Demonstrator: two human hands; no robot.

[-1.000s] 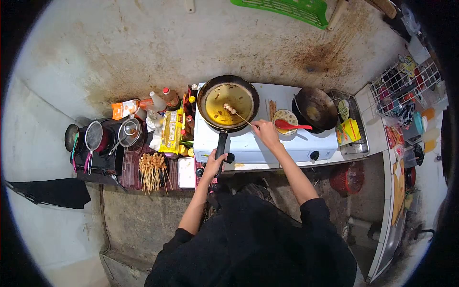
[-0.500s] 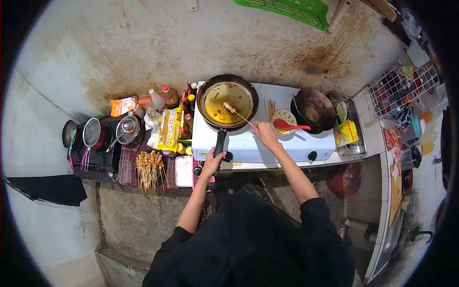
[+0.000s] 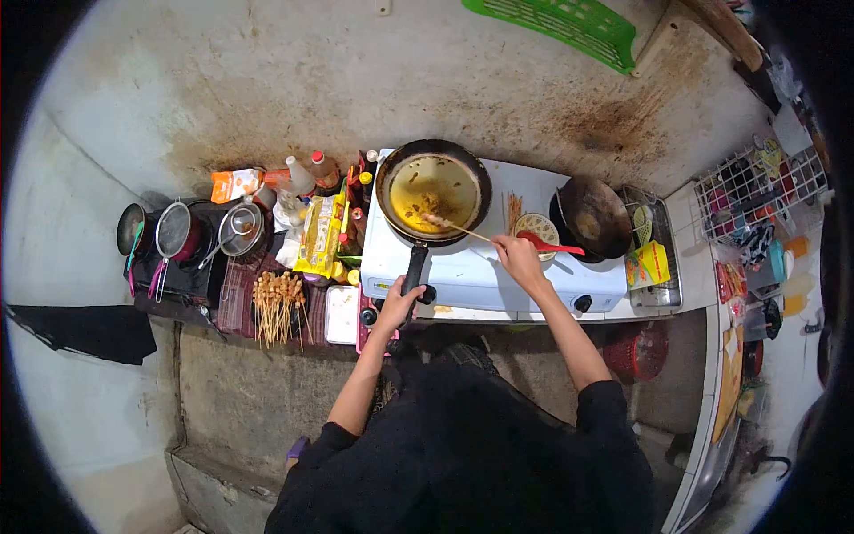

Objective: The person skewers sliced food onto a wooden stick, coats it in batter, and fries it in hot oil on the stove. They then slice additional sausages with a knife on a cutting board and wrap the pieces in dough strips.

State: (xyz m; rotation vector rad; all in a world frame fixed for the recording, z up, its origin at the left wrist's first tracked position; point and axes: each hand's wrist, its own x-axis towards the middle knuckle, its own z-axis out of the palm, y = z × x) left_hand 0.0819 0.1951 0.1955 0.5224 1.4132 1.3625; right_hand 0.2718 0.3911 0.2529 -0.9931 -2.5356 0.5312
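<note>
My left hand (image 3: 398, 305) is wrapped round the black handle of a frying pan (image 3: 485, 191) on the white stove (image 3: 480, 280). Yellowish oil with brown bits covers the pan's bottom. A thin wooden skewer (image 3: 470, 233) is pinched in my right hand (image 3: 519, 255), above the stove to the right of the pan. Its far end, with a piece of meat on it, lies low over the oil near the pan's front; whether it touches the oil I cannot tell. Just behind my right hand stands a patterned bowl (image 3: 536, 222) with a red spoon (image 3: 550, 245) across it.
A dark wok (image 3: 592, 218) occupies the stove's right side. Bare sticks (image 3: 514, 206) lie behind the bowl. To the left are a pile of meat skewers (image 3: 278, 298), a white tray (image 3: 342, 313), a yellow packet (image 3: 318, 236), bottles (image 3: 325, 169) and several small pots (image 3: 242, 230).
My right hand has moved slightly right and toward me. The skewer's meat end has shifted from the pan's middle toward its front. My left hand stays on the pan handle. The camera view has shifted a little.
</note>
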